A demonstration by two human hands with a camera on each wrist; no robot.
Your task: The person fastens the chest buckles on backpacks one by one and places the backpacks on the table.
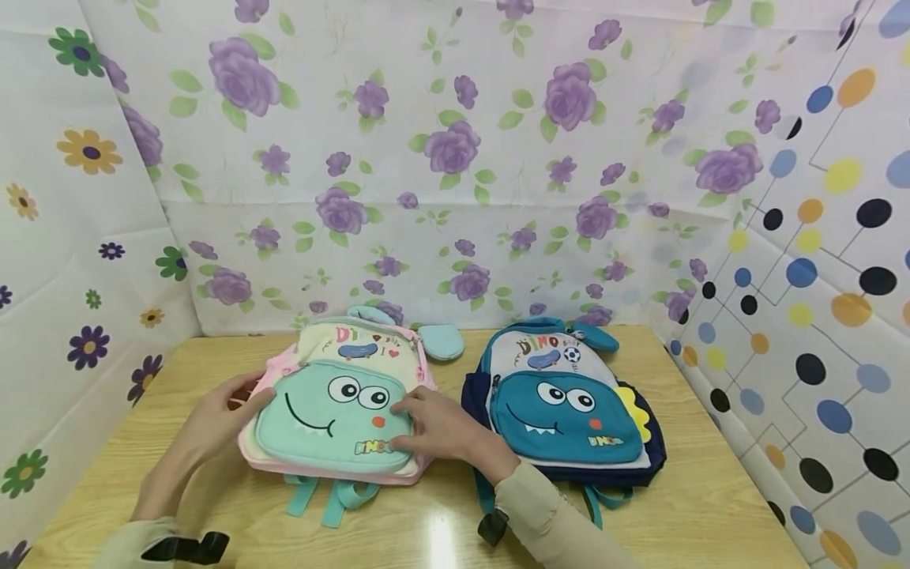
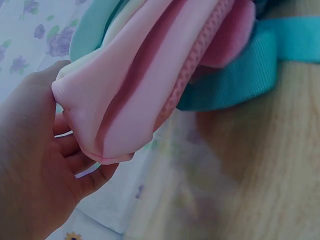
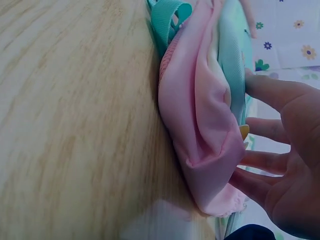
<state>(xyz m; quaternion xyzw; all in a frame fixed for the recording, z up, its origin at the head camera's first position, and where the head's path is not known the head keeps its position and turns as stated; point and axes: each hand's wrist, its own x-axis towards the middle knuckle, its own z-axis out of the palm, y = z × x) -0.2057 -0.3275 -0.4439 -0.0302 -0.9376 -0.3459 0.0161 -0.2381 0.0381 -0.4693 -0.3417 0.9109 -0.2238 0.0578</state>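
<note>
A mint and pink children's backpack (image 1: 320, 419) with a cartoon dinosaur face lies front up on the table. My left hand (image 1: 216, 415) holds its left side, thumb along the front pocket's edge. In the left wrist view, the fingers (image 2: 102, 177) pass behind the pink side fabric (image 2: 125, 100). My right hand (image 1: 444, 423) rests on the right part of the front pocket, thumb and fingers spread apart. The right wrist view has these fingers (image 3: 267, 162) extended against the front, beside the pink side panel (image 3: 180, 110). Teal straps (image 1: 334, 502) stick out below the bag.
To the right lies a similar teal and navy backpack (image 1: 569, 411) with yellow spikes, its straps toward the front. Both bags are on a wooden table (image 1: 398, 537). A purple-flowered cloth (image 1: 455, 229) hangs behind, with patterned cloths at both sides.
</note>
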